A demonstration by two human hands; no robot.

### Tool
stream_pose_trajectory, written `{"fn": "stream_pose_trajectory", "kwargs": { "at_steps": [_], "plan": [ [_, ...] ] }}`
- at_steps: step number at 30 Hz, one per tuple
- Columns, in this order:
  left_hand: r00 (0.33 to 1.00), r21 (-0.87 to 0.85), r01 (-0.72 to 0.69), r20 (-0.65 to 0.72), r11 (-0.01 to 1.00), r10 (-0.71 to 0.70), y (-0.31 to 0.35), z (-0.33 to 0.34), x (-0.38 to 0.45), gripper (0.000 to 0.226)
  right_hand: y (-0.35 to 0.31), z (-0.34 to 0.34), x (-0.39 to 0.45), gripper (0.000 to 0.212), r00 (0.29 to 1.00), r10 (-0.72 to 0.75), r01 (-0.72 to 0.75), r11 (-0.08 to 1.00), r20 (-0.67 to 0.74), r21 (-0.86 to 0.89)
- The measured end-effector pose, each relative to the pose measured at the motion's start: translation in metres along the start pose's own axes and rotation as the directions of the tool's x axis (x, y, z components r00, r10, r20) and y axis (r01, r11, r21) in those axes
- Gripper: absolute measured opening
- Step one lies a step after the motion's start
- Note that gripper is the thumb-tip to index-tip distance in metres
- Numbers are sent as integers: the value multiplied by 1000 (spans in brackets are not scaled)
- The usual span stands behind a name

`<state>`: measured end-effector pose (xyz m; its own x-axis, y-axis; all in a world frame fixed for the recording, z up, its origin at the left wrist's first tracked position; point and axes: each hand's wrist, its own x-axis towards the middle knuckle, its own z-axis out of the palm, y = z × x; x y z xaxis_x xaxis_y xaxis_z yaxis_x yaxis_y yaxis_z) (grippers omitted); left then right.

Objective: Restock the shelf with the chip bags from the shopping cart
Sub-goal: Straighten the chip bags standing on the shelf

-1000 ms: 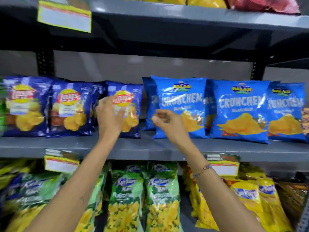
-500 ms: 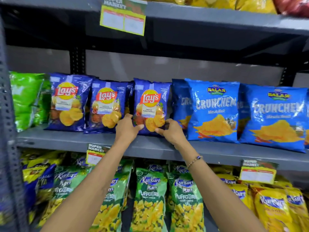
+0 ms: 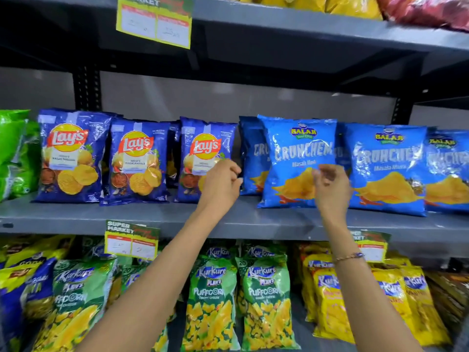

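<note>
Three dark blue Lay's bags stand upright in a row on the grey middle shelf. The rightmost Lay's bag is partly covered at its lower right corner by my left hand, whose fingers are loosely curled and hold nothing. My right hand hovers in front of a light blue Crunchem bag, also empty, with the fingers loosely apart. Neither hand grips a bag. More Crunchem bags stand to the right. The shopping cart is out of view.
Green bags sit at the shelf's far left. Below are green Kurkure Puffcorn bags and yellow Kurkure bags. A price tag hangs on the shelf edge. The upper shelf overhangs close above.
Both hands have let go of the rightmost Lay's bag's lower edge and moved up and to the right. The bag stays standing on the shelf.
</note>
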<state>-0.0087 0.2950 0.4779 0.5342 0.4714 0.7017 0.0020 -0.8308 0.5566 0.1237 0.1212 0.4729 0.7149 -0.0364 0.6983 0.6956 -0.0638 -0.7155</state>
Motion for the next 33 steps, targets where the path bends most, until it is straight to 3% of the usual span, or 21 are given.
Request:
{"fn": "stream_pose_trajectory", "kwargs": {
  "at_steps": [1, 4, 7, 10, 16, 19, 23, 25, 27, 30, 33],
  "plan": [
    [998, -68, 35, 52, 997, -32, 9, 12, 5, 22, 14, -11, 13, 32, 1000, 21, -21, 999, -3, -31],
    [942, -188, 265, 258, 946, -213, 23, 53, 21, 41, 44, -28, 38, 52, 968, 175, -158, 982, 181, -105],
    [891, -142, 366, 340, 920, -302, 30, 84, 28, 46, 65, -32, 50, 32, 914, 219, -177, 973, 341, -151],
    [905, -67, 348, 285, 935, -316, 31, 99, 28, 47, 65, -31, 52, 21, 875, 223, -210, 975, 430, -77],
    [939, -139, 334, 135, 932, -316, 5, 83, 27, 37, 61, -16, 41, 17, 883, 197, -219, 976, 425, 3],
    [930, -225, 362, 149, 905, -335, -6, 71, 27, 34, 55, -5, 35, 41, 868, 177, -212, 977, 464, 25],
    [919, -189, 383, 177, 904, -353, -3, 66, 21, 39, 51, -2, 33, 54, 859, 195, -230, 973, 473, 15],
    [924, -97, 369, 146, 924, -353, 3, 63, 12, 48, 52, -6, 29, 60, 855, 194, -225, 974, 482, 8],
    [956, 37, 294, -13, 955, -294, 13, 61, -3, 53, 50, -15, 22, 64, 879, 165, -183, 983, 448, -3],
    [975, 42, 49, -220, 998, -39, 41, 64, -22, 32, 53, -37, 24, 52, 948, 108, -110, 994, 299, -9],
    [996, -87, -69, -61, 994, 64, 75, 86, -17, 17, 62, -75, 44, 36, 990, 96, -100, 994, 106, 32]
  ]
}}
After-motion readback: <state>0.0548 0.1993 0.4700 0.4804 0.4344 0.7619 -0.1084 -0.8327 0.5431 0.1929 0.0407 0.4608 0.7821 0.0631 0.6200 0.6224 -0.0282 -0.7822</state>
